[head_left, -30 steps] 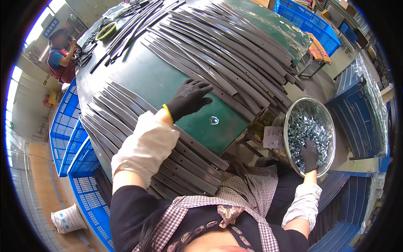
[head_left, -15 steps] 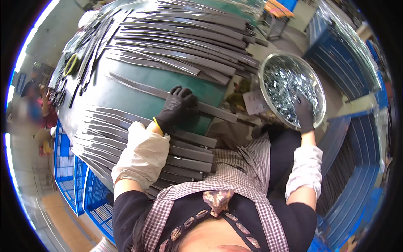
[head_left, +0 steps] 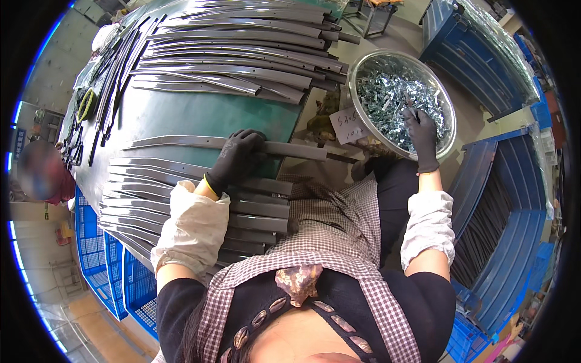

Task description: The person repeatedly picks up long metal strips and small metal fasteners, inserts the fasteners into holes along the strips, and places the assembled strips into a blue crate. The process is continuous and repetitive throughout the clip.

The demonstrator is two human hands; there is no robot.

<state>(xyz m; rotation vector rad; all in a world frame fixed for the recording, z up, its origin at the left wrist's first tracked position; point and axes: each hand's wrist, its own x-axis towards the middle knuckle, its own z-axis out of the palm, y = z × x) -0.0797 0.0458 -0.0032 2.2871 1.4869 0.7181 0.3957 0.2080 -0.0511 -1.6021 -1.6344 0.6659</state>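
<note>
My left hand (head_left: 238, 156), in a black glove, is closed around a long dark grey strip (head_left: 296, 150) that lies across the green table and juts past its right edge. Below it, a row of similar strips (head_left: 257, 209) reaches toward my apron. On the right, my right hand (head_left: 423, 136), also black-gloved, is over a large clear bowl (head_left: 448, 97) full of small shiny metal clips (head_left: 387, 91). Its fingers are curled together at the clips; whatever is between them is too small to make out.
More dark strips (head_left: 242, 48) cover the far part of the green table (head_left: 212, 115). A handwritten card (head_left: 350, 126) rests beside the bowl. Blue bins (head_left: 478, 60) stand at the right, one holding strips (head_left: 481, 245). Blue crates (head_left: 139, 284) are at the lower left; another person (head_left: 42, 169) is at the far left.
My right hand's fingers have drawn together and lifted a little out of the clips. My left hand keeps its hold on the strip. The whole view has shifted slightly.
</note>
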